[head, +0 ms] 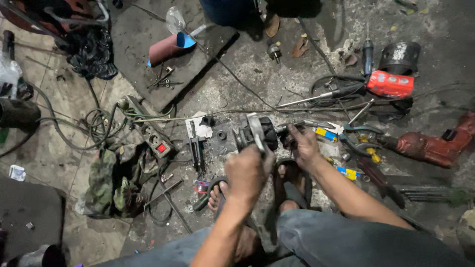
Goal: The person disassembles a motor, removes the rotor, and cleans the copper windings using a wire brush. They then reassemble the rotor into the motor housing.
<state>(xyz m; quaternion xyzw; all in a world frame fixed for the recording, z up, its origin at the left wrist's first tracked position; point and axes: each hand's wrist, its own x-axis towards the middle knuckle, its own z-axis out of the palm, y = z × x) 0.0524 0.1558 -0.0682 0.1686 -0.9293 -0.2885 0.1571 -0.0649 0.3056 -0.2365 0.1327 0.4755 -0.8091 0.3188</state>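
- I see one floor [277,89], rough concrete, serving as the work surface; everything is spread within arm's reach of the seated person.
- One dark slab [148,54] lies at the upper left, carrying one red roll [166,49] and a few small bits, kept clear of the grit.
- One camouflage cloth [106,183] is bunched at the left, beside one power strip [156,141] with its cord coiled close so tools can plug in nearby.
- One red drill [430,146] lies on its side at the right, parked out of the way; one red-orange tool [391,84] sits above it next to one black cylinder [400,57].
- One motor part [255,133], black and round with a metal bracket, is held just off the floor in front of the two sandalled feet, between both hands, so it stays steady while worked on.
- My left hand [246,173] is closed around the part's near side, fist tight.
- My right hand [303,146] is curled on the shaft end at the part's right; I cannot tell whether it also pinches a small tool.
- One pair of pliers [358,143] and two yellow-and-blue bits lie just right of that hand, ready to grab.
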